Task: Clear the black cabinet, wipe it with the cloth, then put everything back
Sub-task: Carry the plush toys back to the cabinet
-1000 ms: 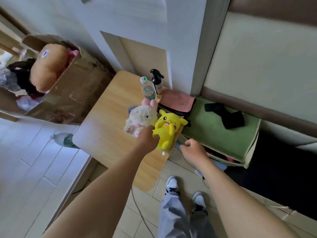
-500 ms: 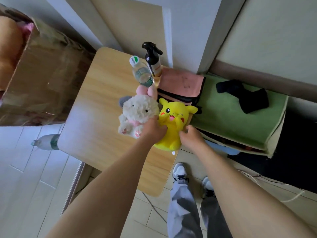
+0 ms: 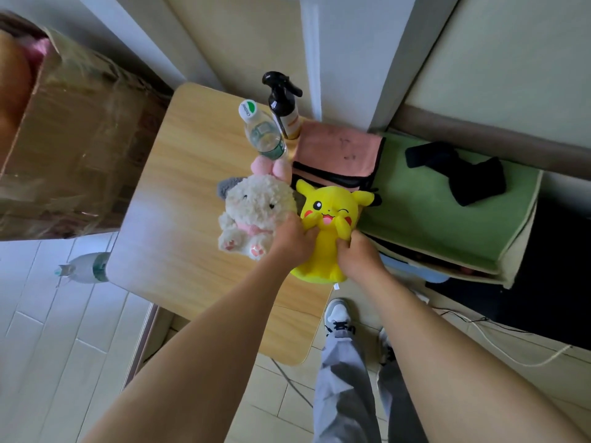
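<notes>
A yellow plush toy sits near the right edge of the wooden table. My left hand grips its left side and my right hand grips its right side. A white fluffy plush with a pink bow sits beside it, touching my left hand. Behind them stand a clear water bottle and a black-topped spray bottle. A folded pink cloth lies behind the yellow toy. A black surface shows at the far right, low down.
A green fabric box with a black garment on top stands right of the table. A large cardboard box is at the left. A plastic bottle lies on the tiled floor. Cables run across the floor by my feet.
My right hand has come in from the side and taken hold of the yellow plush. My left hand has stayed on the toy, and my head has moved closer.
</notes>
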Available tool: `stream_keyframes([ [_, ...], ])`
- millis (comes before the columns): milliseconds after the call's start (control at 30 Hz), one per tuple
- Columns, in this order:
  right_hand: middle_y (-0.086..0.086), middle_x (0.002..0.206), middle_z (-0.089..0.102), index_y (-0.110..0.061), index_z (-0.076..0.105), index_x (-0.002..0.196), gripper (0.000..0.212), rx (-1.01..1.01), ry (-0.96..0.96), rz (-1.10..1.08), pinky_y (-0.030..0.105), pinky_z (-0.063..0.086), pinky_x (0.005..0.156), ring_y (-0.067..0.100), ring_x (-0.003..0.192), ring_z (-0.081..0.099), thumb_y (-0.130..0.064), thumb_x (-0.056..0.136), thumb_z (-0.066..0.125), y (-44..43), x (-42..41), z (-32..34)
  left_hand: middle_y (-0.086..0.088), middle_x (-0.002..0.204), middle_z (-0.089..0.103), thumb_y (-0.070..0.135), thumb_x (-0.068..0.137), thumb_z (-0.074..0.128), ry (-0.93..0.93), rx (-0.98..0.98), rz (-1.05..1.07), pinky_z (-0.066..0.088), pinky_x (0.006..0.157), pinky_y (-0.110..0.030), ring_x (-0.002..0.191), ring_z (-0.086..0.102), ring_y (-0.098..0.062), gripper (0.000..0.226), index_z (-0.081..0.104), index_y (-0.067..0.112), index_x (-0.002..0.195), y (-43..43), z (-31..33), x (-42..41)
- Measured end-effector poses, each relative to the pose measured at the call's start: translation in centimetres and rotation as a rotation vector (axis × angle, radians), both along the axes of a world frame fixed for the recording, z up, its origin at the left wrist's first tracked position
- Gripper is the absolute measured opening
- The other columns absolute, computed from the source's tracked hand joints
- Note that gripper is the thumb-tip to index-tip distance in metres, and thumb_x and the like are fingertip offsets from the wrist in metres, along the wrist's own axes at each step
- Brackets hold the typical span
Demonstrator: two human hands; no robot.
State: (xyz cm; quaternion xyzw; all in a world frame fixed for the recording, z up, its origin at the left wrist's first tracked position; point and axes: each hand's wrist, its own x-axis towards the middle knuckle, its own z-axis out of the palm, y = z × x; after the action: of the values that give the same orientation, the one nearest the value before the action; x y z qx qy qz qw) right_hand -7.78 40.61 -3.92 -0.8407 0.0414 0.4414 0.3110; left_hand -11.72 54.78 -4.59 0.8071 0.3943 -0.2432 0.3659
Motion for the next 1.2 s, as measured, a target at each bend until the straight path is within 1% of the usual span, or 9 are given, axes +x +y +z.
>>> stream_keyframes([
  [167,0.019,0.124,0.062,-0.006,0.057,0.121,0.031,0.015,-0.051,-0.067,0.031,0.036,0.077,0.036,0.112,0.057,-0.029,0.106,0.042,-3.3,0.3,4.0,-0.005,0.091,0.052,0.034,0.1,0.055,-0.061,-0.057,-0.061,0.037,0.068,-0.033,0.088,0.051,-0.027,0.031,0.047,0.005,0.11,-3.0,4.7,0.5],
  [300,0.021,0.121,0.062,-0.005,0.059,0.115,0.03,0.016,-0.11,-0.124,0.034,0.04,0.078,0.04,0.111,0.057,-0.028,0.104,0.044,-7.5,0.6,7.8,-0.015,0.108,0.06,0.034,0.1,0.054,-0.122,-0.105,-0.12,0.043,0.076,-0.034,0.098,0.058,-0.033,0.033,0.049,0.006,0.116,-6.8,8.9,1.7],
  [467,0.018,0.112,0.062,-0.009,0.058,0.106,0.023,0.024,-0.17,-0.223,0.037,0.042,0.078,0.038,0.104,0.058,-0.027,0.1,0.045,-14.3,0.1,13.2,-0.013,0.101,0.061,0.03,0.099,0.055,-0.197,-0.105,-0.222,0.049,0.079,-0.039,0.091,0.056,-0.03,0.028,0.052,0.005,0.112,-13.4,14.2,2.4],
  [567,0.012,0.104,0.062,-0.01,0.057,0.105,0.022,0.05,-0.217,-0.265,0.04,0.049,0.082,0.037,0.101,0.059,-0.029,0.098,0.05,-20.1,-1.0,16.8,-0.004,0.086,0.053,0.026,0.098,0.055,-0.251,-0.103,-0.291,0.039,0.065,-0.033,0.081,0.05,-0.024,0.016,0.048,0.012,0.097,-18.8,17.6,2.2],
  [667,0.01,0.098,0.062,-0.011,0.061,0.102,0.025,0.04,-0.249,-0.277,0.04,0.052,0.08,0.033,0.093,0.061,-0.035,0.096,0.053,-26.9,-2.3,20.2,-0.006,0.09,0.057,0.025,0.097,0.055,-0.288,-0.075,-0.394,0.036,0.066,-0.032,0.084,0.053,-0.028,0.013,0.051,0.013,0.099,-25.1,20.5,1.7],
  [767,0.006,0.089,0.06,-0.012,0.062,0.093,0.024,-0.003,-0.305,-0.292,0.033,0.045,0.069,0.031,0.086,0.061,-0.035,0.094,0.055,-34.5,-3.7,22.9,-0.008,0.089,0.056,0.024,0.097,0.054,-0.321,-0.073,-0.48,0.034,0.066,-0.032,0.086,0.054,-0.033,0.015,0.051,0.01,0.099,-32.3,22.9,0.9],
  [1033,0.01,0.094,0.065,-0.012,0.066,0.095,0.025,-0.049,-0.45,-0.437,0.033,0.047,0.073,0.033,0.087,0.062,-0.034,0.092,0.053,-52.6,-8.1,28.2,-0.006,0.089,0.057,0.027,0.096,0.056,-0.477,-0.067,-0.696,0.031,0.052,-0.026,0.08,0.053,-0.026,0.015,0.052,0.013,0.097,-50.1,28.3,-1.3],
  [1100,0.008,0.092,0.064,-0.012,0.066,0.095,0.025,-0.061,-0.481,-0.474,0.033,0.046,0.072,0.031,0.085,0.061,-0.033,0.093,0.053,-56.1,-9.3,29.1,-0.008,0.095,0.061,0.027,0.097,0.056,-0.494,-0.079,-0.743,0.034,0.054,-0.026,0.082,0.056,-0.026,0.018,0.056,0.011,0.104,-53.8,29.5,-1.9],
  [1200,0.006,0.088,0.062,-0.011,0.065,0.093,0.024,-0.079,-0.526,-0.513,0.032,0.045,0.071,0.028,0.081,0.06,-0.031,0.095,0.051,-60.9,-11.0,30.4,-0.01,0.103,0.065,0.027,0.097,0.056,-0.532,-0.097,-0.823,0.039,0.066,-0.03,0.092,0.06,-0.029,0.022,0.059,0.009,0.109,-58.7,31.3,-2.8],
])
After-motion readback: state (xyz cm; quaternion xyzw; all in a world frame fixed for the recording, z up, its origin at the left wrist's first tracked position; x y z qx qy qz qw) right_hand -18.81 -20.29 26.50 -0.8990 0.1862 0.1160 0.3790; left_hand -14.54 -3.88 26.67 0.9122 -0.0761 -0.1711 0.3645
